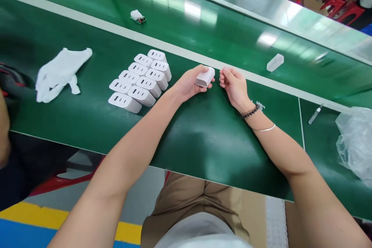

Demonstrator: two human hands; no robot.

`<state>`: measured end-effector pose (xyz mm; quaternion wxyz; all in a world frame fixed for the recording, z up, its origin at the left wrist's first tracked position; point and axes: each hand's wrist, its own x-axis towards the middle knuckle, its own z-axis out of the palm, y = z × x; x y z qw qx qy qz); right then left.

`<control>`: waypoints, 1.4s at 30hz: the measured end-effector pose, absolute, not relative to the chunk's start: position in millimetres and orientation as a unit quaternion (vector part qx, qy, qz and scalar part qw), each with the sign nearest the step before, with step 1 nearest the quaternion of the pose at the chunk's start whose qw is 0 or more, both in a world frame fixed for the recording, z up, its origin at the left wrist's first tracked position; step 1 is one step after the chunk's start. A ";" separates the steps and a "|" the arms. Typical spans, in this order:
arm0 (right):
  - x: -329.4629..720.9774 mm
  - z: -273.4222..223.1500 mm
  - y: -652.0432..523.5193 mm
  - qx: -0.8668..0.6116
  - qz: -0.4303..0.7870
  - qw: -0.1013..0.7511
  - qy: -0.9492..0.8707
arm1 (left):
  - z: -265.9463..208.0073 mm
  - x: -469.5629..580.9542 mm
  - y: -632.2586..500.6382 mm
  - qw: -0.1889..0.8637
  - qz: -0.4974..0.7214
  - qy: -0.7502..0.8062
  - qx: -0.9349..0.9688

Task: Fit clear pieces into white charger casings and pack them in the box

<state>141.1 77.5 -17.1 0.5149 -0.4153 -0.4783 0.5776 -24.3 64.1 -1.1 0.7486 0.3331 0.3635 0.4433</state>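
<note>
My left hand point(190, 83) is wrapped round a white charger housing point(205, 77), its thumb on the upper side. Just right of it, and apart from it, my right hand point(234, 85) has its fingers pinched together; whatever they hold, if anything, is too small to make out. Beside my right wrist lies a little heap of small clear pieces point(260, 105), partly hidden by the wrist. Left of my left hand, several white chargers point(139, 81) stand close together in two rows, their port faces up.
Beyond the pale strip lie a circuit board with a white part point(137, 16) and another white housing point(275, 62). A white glove point(59, 75) rests at left. To the right are a pen-like tool point(315, 114) and a clear plastic bag point(356, 139). A person's arm point(4, 131) shows at far left.
</note>
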 end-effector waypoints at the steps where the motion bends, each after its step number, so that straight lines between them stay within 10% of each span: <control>1: 141.1 -15.7 77.6 -0.418 0.580 0.512 -0.476 | -2.7 -25.5 64.3 0.749 0.443 0.362 0.335; 8: 149.2 -13.8 82.2 -0.433 0.544 0.468 -0.545 | -7.3 -28.6 62.8 0.745 0.435 0.350 0.367; 15: 159.2 -17.6 76.3 -0.430 0.132 0.245 -0.859 | 7.5 -37.3 59.3 0.712 0.466 0.377 0.365; 24: 166.4 -15.4 91.7 -0.472 0.409 0.326 -0.709 | 17.7 -44.1 59.8 0.685 0.467 0.427 0.361; 42: 151.9 -27.9 89.6 -0.407 0.271 0.313 -0.814 | 19.1 -62.9 59.7 0.696 0.445 0.397 0.401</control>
